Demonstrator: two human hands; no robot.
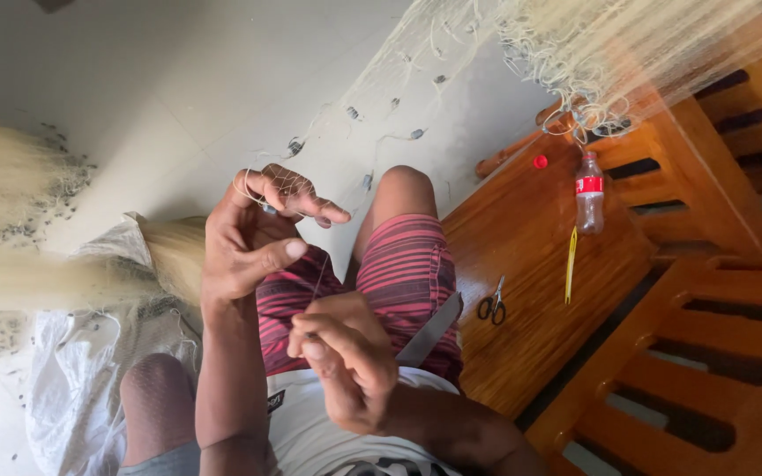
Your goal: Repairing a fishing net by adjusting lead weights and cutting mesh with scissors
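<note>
My right hand [346,357], lowest in the frame at centre, is pinched shut on a thin line [318,284] that runs up to my left hand [253,234], whose fingers are spread with net [372,132] mesh looped over them. Left of them a pale heap of net [11,220] lies bunched by a white sack [63,388], while more hangs at upper right above the wooden bench [531,256] with scissors [492,305], a yellow needle [570,264] and a bottle [589,189], so I judge plenty of netting remains to work. Whatever my right fingers grip is hidden, and I cannot tell which part of the net is finished.
</note>
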